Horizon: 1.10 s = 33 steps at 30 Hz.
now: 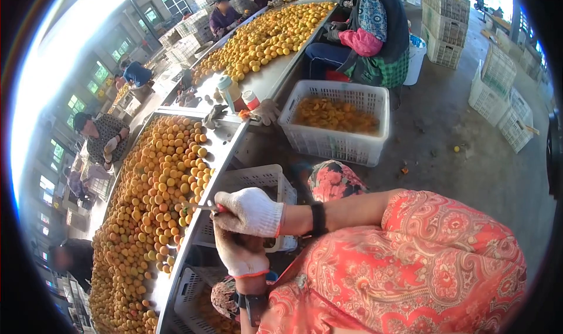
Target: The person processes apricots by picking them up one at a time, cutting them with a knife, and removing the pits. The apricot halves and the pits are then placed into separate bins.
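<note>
One knife [200,206] juts from the right hand [252,210], its thin metal blade pointing toward the table [220,150] and a bit of red handle showing by the thumb. The right fingers are curled tight around that handle; the left hand [240,256] sits just below, touching or nearly so, its fingers bent inward and partly hidden, so I cannot tell whether they pinch anything. The step in hand looks like knife work on the fruit [166,179], which lies heaped on the table beside the hands; no fruit shows clearly between the gloves. The next move seems to call for a firm hold by the left hand and a blade kept clear of its fingers. The fruit is small, round and smooth, yellow to orange with reddish blushes. The table is bare, dull metal with a straight raised rim. Both gloves are fuzzy white knit, stained brown at the fingers, with ribbed cuffs. Beneath the hands stands a crate [258,171] of stiff slotted plastic; a larger tub [328,149] holds wet-looking orange pieces, soft and ragged.
</note>
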### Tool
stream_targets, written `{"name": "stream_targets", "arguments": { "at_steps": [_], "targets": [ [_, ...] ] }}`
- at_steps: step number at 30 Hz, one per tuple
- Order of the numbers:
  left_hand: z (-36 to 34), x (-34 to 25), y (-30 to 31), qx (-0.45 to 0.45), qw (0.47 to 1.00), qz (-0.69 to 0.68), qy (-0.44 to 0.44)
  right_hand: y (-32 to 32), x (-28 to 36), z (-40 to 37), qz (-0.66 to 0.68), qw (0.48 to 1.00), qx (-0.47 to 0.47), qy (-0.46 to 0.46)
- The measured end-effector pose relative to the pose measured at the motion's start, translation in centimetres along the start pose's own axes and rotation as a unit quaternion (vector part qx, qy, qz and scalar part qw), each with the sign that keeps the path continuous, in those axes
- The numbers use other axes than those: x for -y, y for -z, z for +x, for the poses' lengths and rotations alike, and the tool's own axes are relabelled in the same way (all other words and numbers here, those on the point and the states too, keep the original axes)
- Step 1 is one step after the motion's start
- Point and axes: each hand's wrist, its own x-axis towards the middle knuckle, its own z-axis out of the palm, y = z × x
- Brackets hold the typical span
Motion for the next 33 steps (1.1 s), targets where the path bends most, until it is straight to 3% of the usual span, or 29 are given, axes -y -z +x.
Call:
{"name": "stream_targets", "arguments": {
  "at_steps": [2, 4, 8, 11, 14, 16, 18, 19, 21, 22, 23, 24, 26, 27, 29, 30, 33],
  "targets": [
    [1.9, 0.6, 0.9, 0.001, 0.99, 0.073, -0.121, 0.1, 0.1, 0.5, 0.006, 0.999, 0.009, -0.032],
    [1.9, 0.6, 1.6, 0.027, 0.987, 0.102, -0.119, -0.1, 0.3, 0.5, 0.013, 0.997, 0.022, -0.071],
    [1.0, 0.5, -0.4, -0.033, 0.997, 0.03, -0.064, -0.7, 0.4, 0.8, 0.014, 0.996, 0.018, -0.087],
    [0.1, 0.3, -0.3, -0.046, 0.998, -0.04, 0.001, -1.1, 0.0, 0.5, -0.012, 0.999, 0.012, -0.029],
    [-0.6, 0.8, 0.5, -0.077, 0.996, -0.041, 0.012, -1.3, -0.3, 0.1, -0.031, 0.999, 0.013, 0.018],
    [-0.2, 0.8, 1.4, -0.028, 0.998, -0.035, 0.032, -1.3, -0.2, -0.2, -0.045, 0.996, -0.002, 0.081],
    [-0.3, 1.0, 1.3, -0.049, 0.997, -0.036, 0.045, -0.9, 0.1, -0.4, -0.023, 0.994, 0.013, 0.109],
    [-0.7, 0.7, 0.2, -0.117, 0.992, 0.004, 0.044, -0.6, 0.0, -0.4, -0.014, 0.994, 0.015, 0.103],
    [0.2, 0.1, 1.5, -0.048, 0.997, 0.008, 0.065, -0.5, -0.9, -0.1, 0.046, 0.992, -0.007, 0.121],
    [0.8, -0.2, 2.6, 0.012, 0.996, -0.014, 0.085, -0.9, -1.6, -0.1, 0.155, 0.987, 0.01, 0.038],
    [1.2, -0.2, 3.0, -0.011, 0.997, -0.02, 0.08, -1.4, -2.1, 0.2, 0.269, 0.962, 0.003, -0.053],
    [1.7, -0.3, 3.0, 0.131, 0.985, -0.078, 0.079, -1.6, -2.5, 0.5, 0.378, 0.915, -0.008, -0.144],
    [2.2, -0.4, 3.9, 0.122, 0.991, -0.044, 0.037, 0.0, -1.5, 1.5, 0.505, 0.805, -0.034, -0.309],
    [2.2, -0.4, 3.9, 0.121, 0.991, -0.043, 0.04, 0.5, -1.5, 1.6, 0.511, 0.796, -0.054, -0.319],
    [1.9, -0.6, 3.6, -0.008, 0.998, -0.025, 0.062, 0.7, -2.1, 1.8, 0.521, 0.786, -0.044, -0.329],
    [1.7, -0.5, 3.2, -0.009, 0.998, -0.024, 0.062, 0.7, -2.3, 1.8, 0.531, 0.777, -0.032, -0.338],
    [1.5, 0.0, 2.8, -0.004, 0.998, 0.057, 0.015, -0.2, -2.6, 1.2, 0.454, 0.849, 0.002, -0.271]
  ]
}}
